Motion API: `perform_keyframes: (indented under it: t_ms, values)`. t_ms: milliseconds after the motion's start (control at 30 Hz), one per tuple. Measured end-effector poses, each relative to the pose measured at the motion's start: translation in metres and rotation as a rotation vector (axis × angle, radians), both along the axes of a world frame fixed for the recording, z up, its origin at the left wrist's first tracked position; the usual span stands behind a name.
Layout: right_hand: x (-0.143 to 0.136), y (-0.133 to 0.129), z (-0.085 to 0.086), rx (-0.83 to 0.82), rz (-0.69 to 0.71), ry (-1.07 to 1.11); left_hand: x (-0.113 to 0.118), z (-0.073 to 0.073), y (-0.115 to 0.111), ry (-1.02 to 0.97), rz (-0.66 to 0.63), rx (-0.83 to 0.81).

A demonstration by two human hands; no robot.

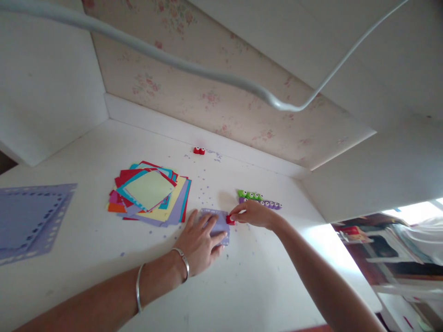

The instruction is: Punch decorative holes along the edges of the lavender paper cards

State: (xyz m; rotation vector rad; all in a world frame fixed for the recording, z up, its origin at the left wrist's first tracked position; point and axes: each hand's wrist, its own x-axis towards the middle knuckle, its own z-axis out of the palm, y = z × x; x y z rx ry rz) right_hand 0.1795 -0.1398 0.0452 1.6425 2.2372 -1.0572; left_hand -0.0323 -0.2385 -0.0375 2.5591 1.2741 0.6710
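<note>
A small purple paper card with holes punched along its edges lies on the white table. My left hand rests flat on it, fingers spread. At the card's right edge, my right hand grips a small red paper punch between thumb and fingers. Just behind that hand stand a row of green punches and a row of purple punches, the latter partly hidden by the hand. Two red punches sit farther back near the wall.
Left of my hands is a pile of coloured paper sheets. Larger purple sheets with punched borders lie at the far left. Purple paper bits are scattered on the table. A white cable crosses overhead.
</note>
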Motion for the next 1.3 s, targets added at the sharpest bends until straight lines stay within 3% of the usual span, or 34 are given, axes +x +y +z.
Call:
perform_keyframes:
  t_ms: [267, 467, 733, 1067, 1167, 1300]
  values:
    - [0.002, -0.008, -0.003, -0.013, -0.015, 0.026, 0.001, 0.001, 0.0, -0.003, 0.009, -0.003]
    - [-0.004, -0.021, -0.009, 0.16, 0.057, 0.038, 0.001, 0.001, 0.0, 0.0, 0.004, -0.009]
    - [0.005, -0.032, -0.018, 0.208, -0.015, 0.245, 0.0, 0.001, 0.0, -0.01, 0.0, -0.019]
    - [0.022, -0.038, -0.03, 0.324, -0.115, 0.259, 0.0, 0.002, -0.001, -0.009, -0.008, -0.025]
    - [0.032, -0.039, -0.032, 0.285, -0.223, 0.361, 0.0, 0.001, -0.001, -0.01, -0.008, -0.022]
    - [0.044, -0.04, -0.025, 0.072, -0.381, 0.632, 0.0, 0.0, 0.0, -0.019, -0.007, -0.013]
